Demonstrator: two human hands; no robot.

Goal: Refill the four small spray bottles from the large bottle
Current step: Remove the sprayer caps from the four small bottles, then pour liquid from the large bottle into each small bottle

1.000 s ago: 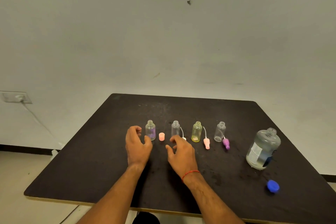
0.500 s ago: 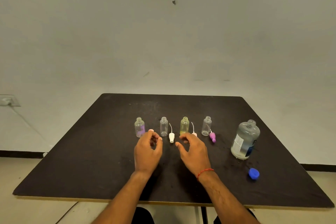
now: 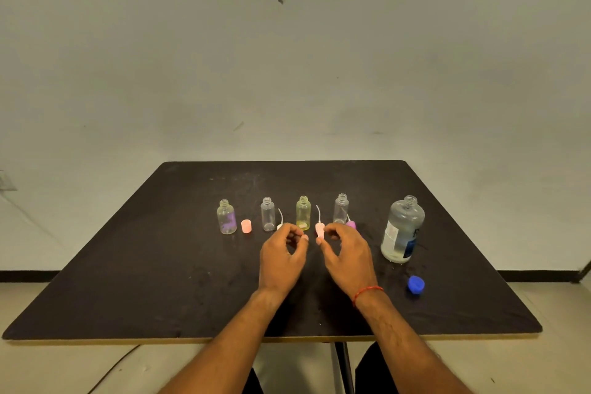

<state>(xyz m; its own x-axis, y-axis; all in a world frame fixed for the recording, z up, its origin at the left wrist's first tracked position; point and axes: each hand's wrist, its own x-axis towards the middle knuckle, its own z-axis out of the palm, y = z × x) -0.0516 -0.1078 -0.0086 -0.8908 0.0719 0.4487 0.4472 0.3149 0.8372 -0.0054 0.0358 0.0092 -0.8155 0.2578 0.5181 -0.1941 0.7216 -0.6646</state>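
Head cam, looking down at the table: both hands sit side by side near the middle, fingers curled in. The left hand (image 3: 281,254) has nothing between thumb and fingers that I can see, just loosely cupped. The right hand (image 3: 348,257) has its fingertips right up against the pink spray top (image 3: 319,230), and honestly I can't tell if it's pinching it or only hovering in front of it. Just past the knuckles is the row of four small bottles running left to right, all upright with the necks open: purple-tinted bottle (image 3: 226,217), clear bottle (image 3: 268,215), yellow bottle (image 3: 303,213) and a second clear one (image 3: 341,209). Their tops lie beside them, plus a pink cap (image 3: 246,226) near the purple-tinted one. What matters next, I reckon, is the large bottle (image 3: 402,230). It stands off to the right of the right hand, near it but not touching, upright with its long axis vertical and the neck open, and some clear liquid inside. Its blue cap (image 3: 416,284) lies on the table (image 3: 128,265) nearer the person. So the right hand is clearly closer, and my guess is a sideways reach to the right around the body, with the left free to steady whichever little bottle gets filled.
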